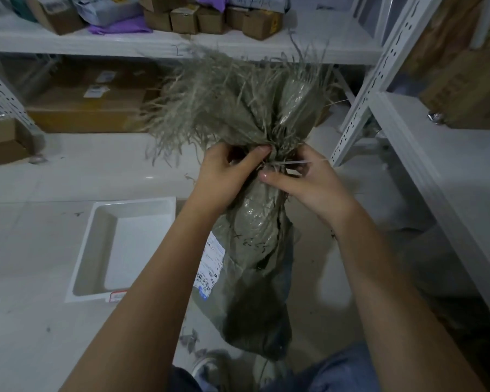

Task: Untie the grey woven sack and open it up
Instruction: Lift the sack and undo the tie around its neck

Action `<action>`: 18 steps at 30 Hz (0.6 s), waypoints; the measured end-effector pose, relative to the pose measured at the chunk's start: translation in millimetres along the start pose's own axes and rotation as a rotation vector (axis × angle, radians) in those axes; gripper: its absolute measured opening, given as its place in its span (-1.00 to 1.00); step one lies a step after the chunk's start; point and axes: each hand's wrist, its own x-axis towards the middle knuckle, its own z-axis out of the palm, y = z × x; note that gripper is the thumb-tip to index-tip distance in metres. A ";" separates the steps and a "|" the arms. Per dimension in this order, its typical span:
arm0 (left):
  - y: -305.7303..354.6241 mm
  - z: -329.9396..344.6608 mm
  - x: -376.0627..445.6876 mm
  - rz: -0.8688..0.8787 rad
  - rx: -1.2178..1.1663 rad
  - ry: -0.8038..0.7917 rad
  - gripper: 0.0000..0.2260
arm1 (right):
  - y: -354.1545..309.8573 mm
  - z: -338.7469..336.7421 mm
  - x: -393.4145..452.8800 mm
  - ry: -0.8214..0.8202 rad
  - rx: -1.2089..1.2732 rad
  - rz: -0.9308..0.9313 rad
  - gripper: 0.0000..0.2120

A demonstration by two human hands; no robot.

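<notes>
While its neck is bunched tight, the grey woven plastic sack (pixel 255 222) is held upright over the pale floor (pixel 40 250), directly in front of the person, its lower end hanging just above a light shoe (pixel 207 363) and blue trouser legs (pixel 337 372). Above the neck, the frayed top edge (pixel 218 100) is fanned out in loose fibres. A thin pale tie (pixel 292 163) is seen cinched around the neck, with one end sticking out to the right. The neck is gripped by the left hand (pixel 227 174), fingers curled round the gathered fabric and thumb pressed at the knot. The right hand (pixel 309 185) is closed on the same spot from the other side, thumb against the tie. A white printed shipping label (pixel 210 270) is stuck to the left face of the sack. A shallow white rectangular tray (pixel 96 244) is lying on the floor to the left, well apart from the sack. White metal shelving (pixel 379 80) is stacked with brown cardboard boxes (pixel 181 19) and purple plastic bags (pixel 119 28) behind
</notes>
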 end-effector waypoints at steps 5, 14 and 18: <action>-0.7 2.1 1.4 0.017 -0.022 0.086 -0.83 | 1.5 0.2 0.6 -0.047 -0.033 0.025 -0.60; -1.2 10.6 1.0 -0.080 -0.203 0.290 -0.70 | 0.6 0.2 1.7 -0.056 -0.045 0.008 -0.55; -0.1 10.0 0.7 -0.142 -0.147 0.296 -0.64 | -0.8 -1.2 3.0 -0.012 0.108 0.097 -0.63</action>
